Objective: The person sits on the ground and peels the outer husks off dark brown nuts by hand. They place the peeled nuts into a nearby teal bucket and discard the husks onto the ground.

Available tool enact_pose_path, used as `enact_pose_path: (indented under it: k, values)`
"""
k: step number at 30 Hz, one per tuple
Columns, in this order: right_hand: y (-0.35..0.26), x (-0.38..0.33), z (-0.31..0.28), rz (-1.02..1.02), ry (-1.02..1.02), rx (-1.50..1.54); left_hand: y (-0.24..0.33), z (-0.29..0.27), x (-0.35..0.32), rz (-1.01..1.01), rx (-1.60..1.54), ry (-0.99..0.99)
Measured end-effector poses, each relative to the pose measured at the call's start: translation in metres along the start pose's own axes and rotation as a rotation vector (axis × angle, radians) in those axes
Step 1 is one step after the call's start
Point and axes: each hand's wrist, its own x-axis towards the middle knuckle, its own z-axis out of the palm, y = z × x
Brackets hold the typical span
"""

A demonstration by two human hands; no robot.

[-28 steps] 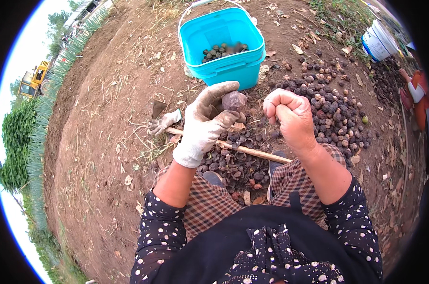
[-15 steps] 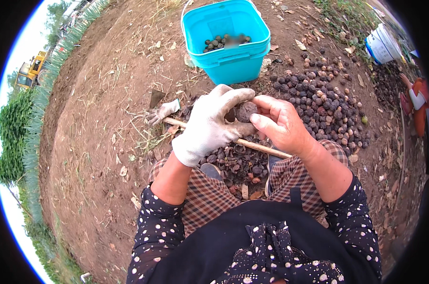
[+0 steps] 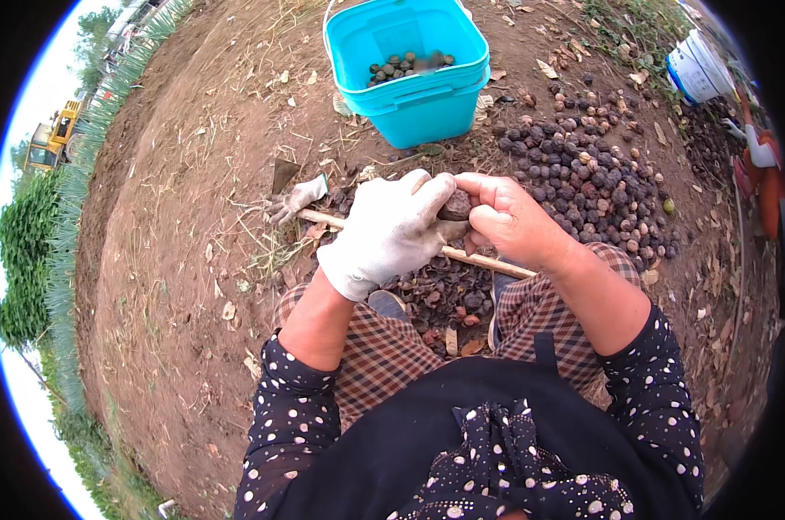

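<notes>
So, the gloved left hand (image 3: 390, 227) has its fingers clamped on a dark walnut (image 3: 456, 206), near the turquoise bucket (image 3: 431, 120); the bare right hand (image 3: 515, 224) curls its fingers beside it, can't tell if they're gripping.

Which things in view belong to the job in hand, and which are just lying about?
Seemingly in the job:
dark round nut, held in the white-gloved left hand, bare right hand against it
heap of dark round nuts
squarish turquoise plastic bucket, nuts inside

Apparently lying about:
soiled white fabric glove
pale wooden pole
white plastic bucket
</notes>
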Motion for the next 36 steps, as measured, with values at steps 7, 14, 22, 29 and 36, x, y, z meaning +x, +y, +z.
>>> enact_pose_path:
  k: [7,14,22,29,36]
  values:
    - [-0.016,-0.007,-0.008,0.083,-0.016,0.178,-0.011,0.003,0.002,-0.056,-0.308,0.092]
    - [-0.023,-0.008,-0.029,0.131,-0.034,-0.206,0.001,-0.001,0.003,-0.268,-0.553,-0.144]
    - [-0.024,-0.01,-0.027,0.127,-0.109,0.046,0.001,0.006,0.001,-0.132,-0.421,0.016]
    - [-0.016,-0.009,-0.017,0.068,-0.142,0.008,0.003,0.006,0.003,-0.032,-0.289,0.067]
    - [-0.016,-0.008,-0.007,0.123,-0.196,0.094,-0.004,0.005,-0.002,0.092,-0.206,0.068]
